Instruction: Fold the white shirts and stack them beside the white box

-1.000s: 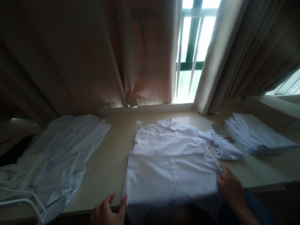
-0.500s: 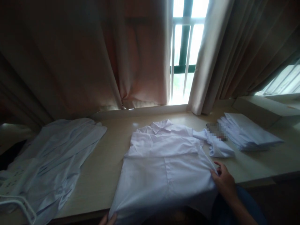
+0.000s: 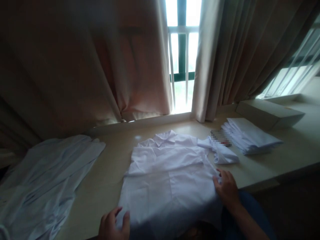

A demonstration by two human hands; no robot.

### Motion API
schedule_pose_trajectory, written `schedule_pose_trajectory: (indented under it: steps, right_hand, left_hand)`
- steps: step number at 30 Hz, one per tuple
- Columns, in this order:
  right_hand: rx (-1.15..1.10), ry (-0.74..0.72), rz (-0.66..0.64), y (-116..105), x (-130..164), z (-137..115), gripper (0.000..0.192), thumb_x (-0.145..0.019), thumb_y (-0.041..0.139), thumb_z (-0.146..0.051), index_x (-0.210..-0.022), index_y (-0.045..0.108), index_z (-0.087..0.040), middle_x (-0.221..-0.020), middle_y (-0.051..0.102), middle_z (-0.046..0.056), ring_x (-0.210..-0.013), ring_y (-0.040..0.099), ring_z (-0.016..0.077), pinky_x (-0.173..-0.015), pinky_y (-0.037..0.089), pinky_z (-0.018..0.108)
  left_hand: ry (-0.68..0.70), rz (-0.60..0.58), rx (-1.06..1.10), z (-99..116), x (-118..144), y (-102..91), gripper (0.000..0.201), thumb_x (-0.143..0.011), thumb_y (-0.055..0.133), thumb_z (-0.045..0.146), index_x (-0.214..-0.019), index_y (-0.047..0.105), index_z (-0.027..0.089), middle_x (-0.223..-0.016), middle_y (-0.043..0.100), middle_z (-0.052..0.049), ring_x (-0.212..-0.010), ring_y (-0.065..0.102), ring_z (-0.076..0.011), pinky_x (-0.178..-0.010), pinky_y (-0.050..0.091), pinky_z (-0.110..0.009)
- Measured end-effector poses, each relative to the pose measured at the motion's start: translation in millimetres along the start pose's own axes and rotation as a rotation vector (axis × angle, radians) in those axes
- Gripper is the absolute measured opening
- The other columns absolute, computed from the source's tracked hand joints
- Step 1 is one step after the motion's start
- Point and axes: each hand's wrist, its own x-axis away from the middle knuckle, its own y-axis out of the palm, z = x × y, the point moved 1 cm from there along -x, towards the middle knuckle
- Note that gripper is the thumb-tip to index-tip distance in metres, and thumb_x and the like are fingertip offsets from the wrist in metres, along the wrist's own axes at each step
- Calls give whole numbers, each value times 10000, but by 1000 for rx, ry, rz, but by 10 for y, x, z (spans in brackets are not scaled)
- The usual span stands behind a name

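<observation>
A white collared shirt [image 3: 160, 190] lies spread on the table in front of me, its collar away from me and its lower part hanging over the near edge. One sleeve [image 3: 226, 155] sticks out to the right. My left hand [image 3: 113, 225] is at the shirt's lower left edge, thumb and fingers apart. At the right edge is my right hand [image 3: 227, 188], its thumb and forefinger spread beside the cloth with a gap between them.
Several white garments [image 3: 52, 176] lie in a loose pile on the left. A folded white stack [image 3: 252, 135] sits at the right, beside a blurred-out flat object [image 3: 221, 137] and a long pale box [image 3: 271, 113]. Curtains [image 3: 147, 66] hang behind the table [image 3: 100, 176].
Both hands have loosened from the shirt's edges. My left hand has come up further into view with its fingers spread. The view has swung a little to the right.
</observation>
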Motion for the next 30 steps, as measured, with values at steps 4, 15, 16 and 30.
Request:
schedule_pose_trajectory:
  steps: [4,15,16,30]
  right_hand:
    - [53,-163,8,71,-119,-222,280,-889,483,-228,-1154,571,-200,-1035,601,109,-1019,530,280,-934,414,419]
    - [114,-62,-83,470,-731,-554,438,-851,525,-233,-1285,480,-189,-1124,545,118,-928,598,250,-740,482,316]
    - [117,-68,-87,475,-726,-543,432,-864,512,-235,-1293,480,-190,-1128,545,118,-926,601,249,-736,478,315]
    - [-84,-224,-30,519,-690,-382,295,-807,505,-83,-983,671,-251,-1013,651,50,-993,575,205,-856,431,290]
  left_hand:
    - [364,-51,-101,407,-703,217,446,-847,445,406,-1221,474,165,-1251,529,-163,-1247,471,-275,-1119,343,-397]
    - [342,-16,-177,131,-1350,854,362,-875,392,261,-1137,614,147,-1194,601,-146,-1153,538,-249,-1070,374,-341]
    - [314,-7,-155,108,-1350,858,366,-887,374,267,-1129,617,141,-1168,611,-146,-1133,546,-245,-1060,381,-336]
    - [113,88,-150,1,-1376,859,237,-814,402,130,-945,598,147,-999,602,-117,-1004,568,-245,-889,452,-330]
